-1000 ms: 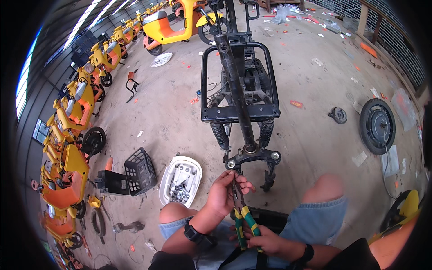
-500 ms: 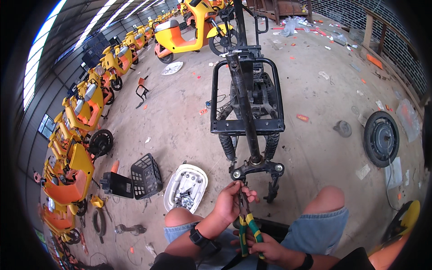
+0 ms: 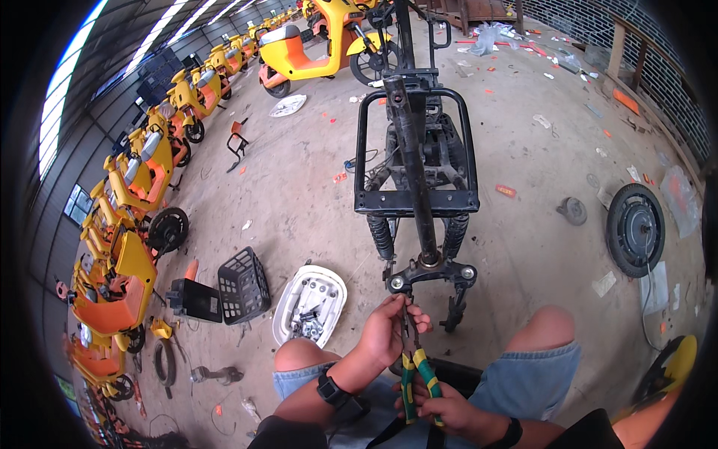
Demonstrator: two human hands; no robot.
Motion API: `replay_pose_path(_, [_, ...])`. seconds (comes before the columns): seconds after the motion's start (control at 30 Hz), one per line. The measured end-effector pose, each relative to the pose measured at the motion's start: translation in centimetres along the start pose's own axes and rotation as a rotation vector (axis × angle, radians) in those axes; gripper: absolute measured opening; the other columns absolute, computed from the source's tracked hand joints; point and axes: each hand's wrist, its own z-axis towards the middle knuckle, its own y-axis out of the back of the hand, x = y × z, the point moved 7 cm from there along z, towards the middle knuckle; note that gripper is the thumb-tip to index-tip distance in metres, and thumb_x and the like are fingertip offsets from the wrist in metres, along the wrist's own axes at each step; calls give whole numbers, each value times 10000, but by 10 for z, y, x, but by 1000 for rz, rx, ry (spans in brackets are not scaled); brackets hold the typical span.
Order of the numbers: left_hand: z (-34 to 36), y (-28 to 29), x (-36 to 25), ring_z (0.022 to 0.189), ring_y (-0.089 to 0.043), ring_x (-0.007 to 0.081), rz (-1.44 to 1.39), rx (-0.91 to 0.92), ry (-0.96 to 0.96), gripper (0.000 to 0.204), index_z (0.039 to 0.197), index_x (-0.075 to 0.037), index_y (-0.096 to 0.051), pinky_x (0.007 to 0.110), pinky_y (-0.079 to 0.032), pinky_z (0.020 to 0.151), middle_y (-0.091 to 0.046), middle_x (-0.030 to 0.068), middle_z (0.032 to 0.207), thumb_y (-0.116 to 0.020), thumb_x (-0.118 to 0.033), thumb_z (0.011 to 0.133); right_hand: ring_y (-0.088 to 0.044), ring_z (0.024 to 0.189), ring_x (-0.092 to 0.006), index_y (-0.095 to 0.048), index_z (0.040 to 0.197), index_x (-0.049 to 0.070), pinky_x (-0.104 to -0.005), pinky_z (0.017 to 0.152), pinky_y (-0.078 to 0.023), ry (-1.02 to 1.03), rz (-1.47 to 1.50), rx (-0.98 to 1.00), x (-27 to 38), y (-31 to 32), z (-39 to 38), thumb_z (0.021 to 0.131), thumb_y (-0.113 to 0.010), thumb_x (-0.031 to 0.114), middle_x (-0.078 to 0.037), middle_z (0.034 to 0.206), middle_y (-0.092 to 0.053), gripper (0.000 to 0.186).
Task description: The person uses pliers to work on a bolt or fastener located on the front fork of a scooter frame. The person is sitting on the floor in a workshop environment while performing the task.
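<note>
My right hand point(image 3: 449, 410) is wrapped around the green-and-yellow handles of a pair of pliers point(image 3: 416, 364). The jaws point away from me, up toward the black fork crown point(image 3: 431, 276) of a stripped scooter frame point(image 3: 419, 206). My left hand point(image 3: 385, 325) is closed beside the jaws, with thumb and forefinger pinched together just below the crown's left end. Whatever sits between those fingers is too small and covered to name. The crown has a round bolt hole at each end, and a steering tube rises from its middle.
Left of my knee lies a white tub point(image 3: 278, 329) with metal fasteners, beside a black plastic basket point(image 3: 244, 286). A loose wheel point(image 3: 635, 230) lies at the right. Yellow scooters point(image 3: 134, 277) line the left side; another scooter point(image 3: 314, 56) stands behind. Scraps litter the floor.
The view has shifted slightly, so the frame appears a little further right. The pliers' handles look slightly wider apart. Both hands keep nearly the same places below the crown.
</note>
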Motion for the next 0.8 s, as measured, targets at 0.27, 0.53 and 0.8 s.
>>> replay_pose_path(0.27, [1,1,1,816,-670,272,-1,-6,4,194,977,-50,-509,369,-579,726,-623,104,855,-401,-205,1019,-580,1136,-247,-328,1446,18,-369,978,-475,11,32,50,3,-4,2,731,-464,-86,-161,1330,-514,735])
replay_pose_path(0.53, [3,-2,6,846,-673,290,-12,0,27,219,1042,-20,-510,392,-578,773,-641,132,905,-410,-215,1026,-577,1088,-216,-340,1430,11,-383,944,-496,50,94,-22,7,-1,-2,770,-462,-86,-127,1349,-480,678])
replay_pose_path(0.8, [4,2,21,875,-670,286,51,-12,88,229,1055,-20,-517,388,-577,777,-636,140,954,-429,-230,1038,-559,1134,-261,-316,1433,23,-432,969,-472,63,21,-67,10,5,1,732,-439,-92,-150,1374,-457,721])
